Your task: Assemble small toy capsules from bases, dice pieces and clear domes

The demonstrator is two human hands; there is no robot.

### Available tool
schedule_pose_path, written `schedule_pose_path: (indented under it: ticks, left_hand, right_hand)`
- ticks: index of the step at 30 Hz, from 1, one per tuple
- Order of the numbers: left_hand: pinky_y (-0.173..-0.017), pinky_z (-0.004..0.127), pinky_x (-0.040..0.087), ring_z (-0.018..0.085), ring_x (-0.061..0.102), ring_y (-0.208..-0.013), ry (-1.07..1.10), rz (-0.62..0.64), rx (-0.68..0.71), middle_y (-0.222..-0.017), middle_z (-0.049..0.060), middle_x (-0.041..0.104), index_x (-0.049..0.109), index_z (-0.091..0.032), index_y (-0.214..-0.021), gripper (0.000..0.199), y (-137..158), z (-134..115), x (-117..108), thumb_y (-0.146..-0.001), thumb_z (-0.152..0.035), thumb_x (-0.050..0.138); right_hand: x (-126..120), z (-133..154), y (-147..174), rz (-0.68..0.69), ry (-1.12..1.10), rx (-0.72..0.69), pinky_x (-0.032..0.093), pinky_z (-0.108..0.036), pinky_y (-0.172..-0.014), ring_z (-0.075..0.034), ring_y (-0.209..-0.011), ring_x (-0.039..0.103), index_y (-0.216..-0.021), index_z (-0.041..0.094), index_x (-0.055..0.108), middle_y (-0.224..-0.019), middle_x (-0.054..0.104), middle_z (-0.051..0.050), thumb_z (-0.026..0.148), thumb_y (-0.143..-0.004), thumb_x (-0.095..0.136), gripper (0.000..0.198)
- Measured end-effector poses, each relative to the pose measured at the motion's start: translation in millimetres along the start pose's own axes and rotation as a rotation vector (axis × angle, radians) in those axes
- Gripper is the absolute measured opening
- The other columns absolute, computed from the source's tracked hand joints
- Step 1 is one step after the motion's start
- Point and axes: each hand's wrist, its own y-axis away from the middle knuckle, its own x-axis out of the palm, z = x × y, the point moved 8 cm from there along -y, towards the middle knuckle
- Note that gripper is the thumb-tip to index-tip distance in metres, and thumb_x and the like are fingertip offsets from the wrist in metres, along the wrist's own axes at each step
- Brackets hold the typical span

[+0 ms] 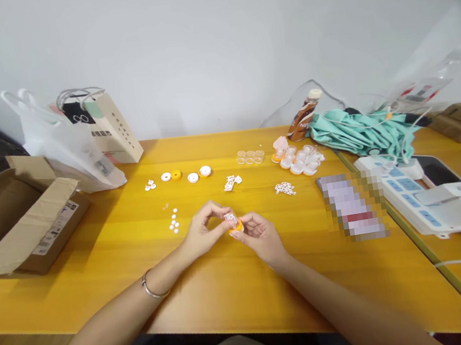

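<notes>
Above the front middle of the table, my left hand [203, 230] and my right hand [264, 238] meet around one small orange-and-white round part [238, 227]. My left fingers also pinch a white patterned piece [229, 217] at its upper side. My right thumb and fingertips press on the orange edge. The fingers partly cover the part, so its exact kind is not clear. Beyond my hands lies a small pile of white openwork pieces [231, 183]. Several small white discs [174, 225] are scattered left of my left hand.
Behind are white and orange round parts [176, 174], clear rings [249, 156], clear-domed pieces [305, 159] and more white cutouts [285, 188]. A phone [352, 206], power strip [409, 196], bottle [304, 115] and green cloth [359, 131] stand right; a cardboard box [52, 235] and bags [116, 126] left.
</notes>
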Motion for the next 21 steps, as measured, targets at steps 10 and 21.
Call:
schedule_pose_path:
  ticks: [10,21]
  left_hand:
    - [-0.081,0.028,0.045,0.017,0.058,-0.092,0.298,0.095,-0.133,-0.1,0.007,0.061,0.059,-0.017,-0.1,0.027,0,5,10,-0.078,-0.033,0.062]
    - [-0.063,0.023,0.047,0.016,0.062,-0.079,0.576,0.103,-0.289,-0.094,0.007,0.065,0.056,-0.017,-0.097,0.026,6,17,23,-0.076,-0.031,0.064]
  right_hand:
    - [11,-7,2,0.095,-0.21,0.11,0.048,-0.028,-0.072,-0.012,-0.068,0.061,-0.073,0.022,0.059,-0.072,0.065,0.003,0.032,-0.062,0.074,0.022]
    - [20,-13,7,0.169,-0.346,0.212,0.049,-0.029,-0.075,-0.014,-0.074,0.063,-0.086,0.022,0.063,-0.081,0.067,-0.001,0.034,-0.067,0.069,0.023]
